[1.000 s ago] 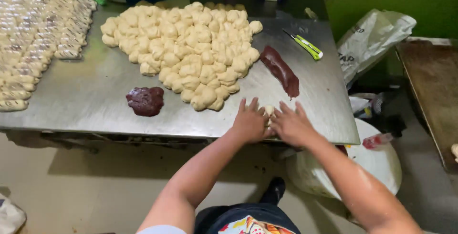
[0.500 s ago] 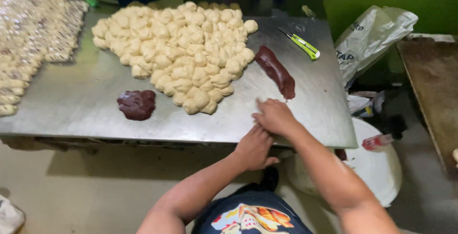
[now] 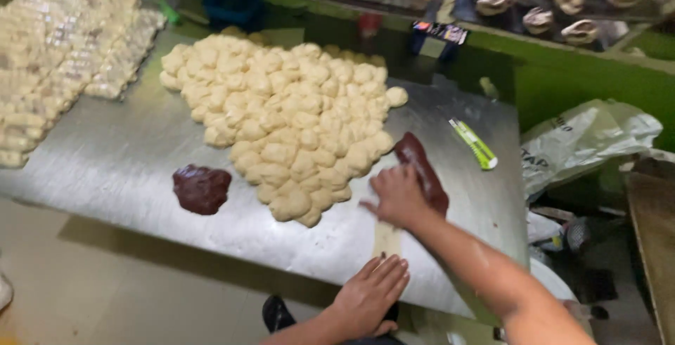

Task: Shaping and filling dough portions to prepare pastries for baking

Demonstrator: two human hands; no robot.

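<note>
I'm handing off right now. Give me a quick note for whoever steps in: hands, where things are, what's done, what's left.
Left hand: flat on the near end of a thin dough strip at the table edge.
Right hand: pressing the strip's far end, beside the long dark filling log.
Done: one strip stretched out flat.
Left: the big pile of dough balls; the filling blob lies untouched.

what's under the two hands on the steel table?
A flattened strip of pale dough runs between the left hand and right hand. Its ends are covered by the palms.
</note>
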